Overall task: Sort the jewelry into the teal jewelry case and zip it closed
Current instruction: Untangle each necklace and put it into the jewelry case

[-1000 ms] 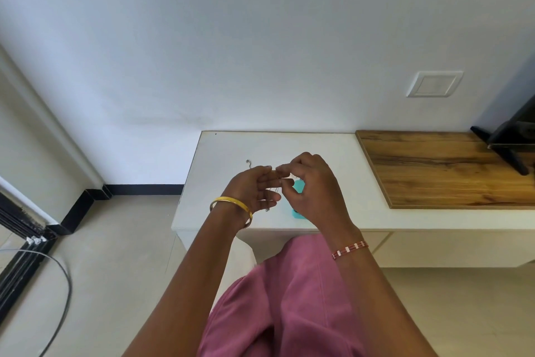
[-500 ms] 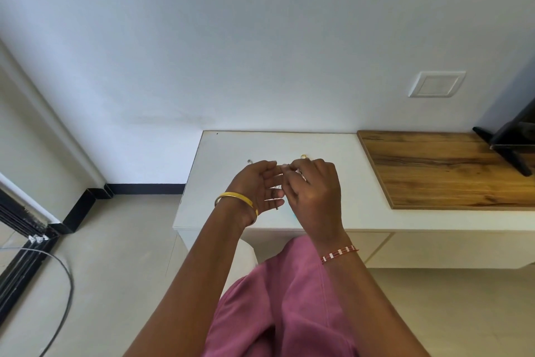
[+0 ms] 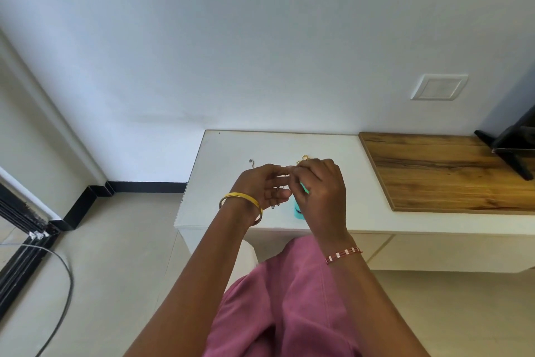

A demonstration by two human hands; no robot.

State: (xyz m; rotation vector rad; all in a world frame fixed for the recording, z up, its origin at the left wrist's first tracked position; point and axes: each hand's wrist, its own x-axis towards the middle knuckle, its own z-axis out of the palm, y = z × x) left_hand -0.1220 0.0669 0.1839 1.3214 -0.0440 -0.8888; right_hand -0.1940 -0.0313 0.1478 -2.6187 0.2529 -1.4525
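The teal jewelry case (image 3: 298, 212) lies on the white cabinet top (image 3: 225, 154), mostly hidden behind my right hand (image 3: 321, 188). Both hands are raised together just above it. My left hand (image 3: 266, 185) and my right hand pinch a thin chain (image 3: 276, 203) between their fingertips; a short length dangles below the left fingers. A small gold piece (image 3: 304, 157) shows just past my right knuckles. Another small dark-tipped piece (image 3: 252, 163) lies on the cabinet behind my left hand.
A wooden board (image 3: 451, 171) covers the cabinet's right part, with a black TV stand foot (image 3: 509, 157) on it. A wall plate (image 3: 438, 86) is on the wall above. A grey cable (image 3: 62, 284) curves over the floor at the left.
Both hands have stayed together over the case, shifting slightly. The teal case, hidden half a second ago, shows again beside my right hand.
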